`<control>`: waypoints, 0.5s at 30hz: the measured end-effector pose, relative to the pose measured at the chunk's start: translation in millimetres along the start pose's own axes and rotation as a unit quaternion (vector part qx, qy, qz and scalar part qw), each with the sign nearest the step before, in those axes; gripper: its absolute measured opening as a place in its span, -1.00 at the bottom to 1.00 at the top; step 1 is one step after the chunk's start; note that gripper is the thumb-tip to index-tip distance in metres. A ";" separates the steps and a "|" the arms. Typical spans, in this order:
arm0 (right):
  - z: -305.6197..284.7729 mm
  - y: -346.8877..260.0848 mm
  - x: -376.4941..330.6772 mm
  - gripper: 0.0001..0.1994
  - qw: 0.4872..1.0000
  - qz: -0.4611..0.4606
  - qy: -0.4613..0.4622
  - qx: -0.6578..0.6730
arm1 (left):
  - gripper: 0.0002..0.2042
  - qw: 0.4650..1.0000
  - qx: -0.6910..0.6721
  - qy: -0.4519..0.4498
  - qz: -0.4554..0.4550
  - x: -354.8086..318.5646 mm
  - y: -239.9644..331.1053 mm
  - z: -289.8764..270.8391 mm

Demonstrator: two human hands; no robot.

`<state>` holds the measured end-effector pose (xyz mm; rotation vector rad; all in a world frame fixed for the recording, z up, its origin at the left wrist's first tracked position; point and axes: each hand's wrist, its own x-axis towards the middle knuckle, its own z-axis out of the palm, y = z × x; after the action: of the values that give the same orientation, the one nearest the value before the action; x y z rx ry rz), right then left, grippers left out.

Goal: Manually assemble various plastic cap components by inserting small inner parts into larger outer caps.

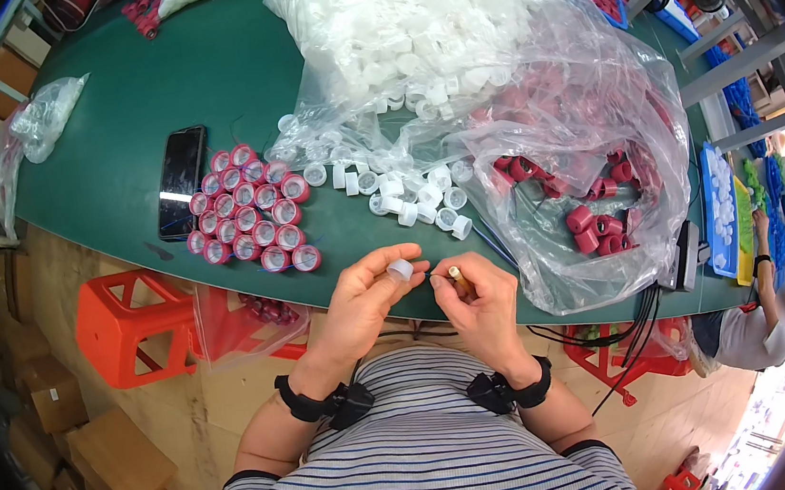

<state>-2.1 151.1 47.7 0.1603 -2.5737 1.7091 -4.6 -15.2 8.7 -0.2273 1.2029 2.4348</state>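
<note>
Now we pinch a small white cap (400,269) between the thumb and fingers of our left hand (365,300), just off the near edge of the green table (125,158). It is short, round and pale. Our right hand (477,298) is closed on a thin wooden-handled tool (458,279), its tip toward the cap. Beyond the cap lie loose white caps (406,196) and assembled red caps (250,212).

Dark-screened phone (181,179) left on green table, 2 clear plastic bags (450,67) right, perhaps cardboard boxes (109,461) below.
</note>
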 end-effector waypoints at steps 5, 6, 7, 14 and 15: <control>-0.2 1.8 -0.3 -0.96 1.000 -0.008 -0.002 -0.019 | -0.67 0.991 0.127 0.041 0.019 -1.8 5.5 7.1; -0.7 1.0 -0.5 -0.96 1.000 -0.001 -0.002 -0.021 | -0.66 0.986 0.160 0.043 0.017 -1.5 2.8 5.0; -0.8 1.2 -0.1 -0.96 1.000 0.008 -0.002 -0.024 | -0.65 0.980 0.192 0.045 0.015 -0.6 0.0 2.6; -1.1 3.1 -1.0 -0.96 0.999 0.025 -0.005 -0.038 | -0.59 0.981 0.160 0.011 0.107 -1.1 -14.3 5.0; 2.2 5.9 -1.1 -0.96 1.000 0.006 0.017 -0.007 | -0.56 0.981 0.165 0.011 0.098 -1.3 -14.7 5.3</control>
<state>-1.7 151.5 41.3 0.1140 -2.5676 1.6836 3.1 -3.5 1.8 -0.0400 1.6841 2.3470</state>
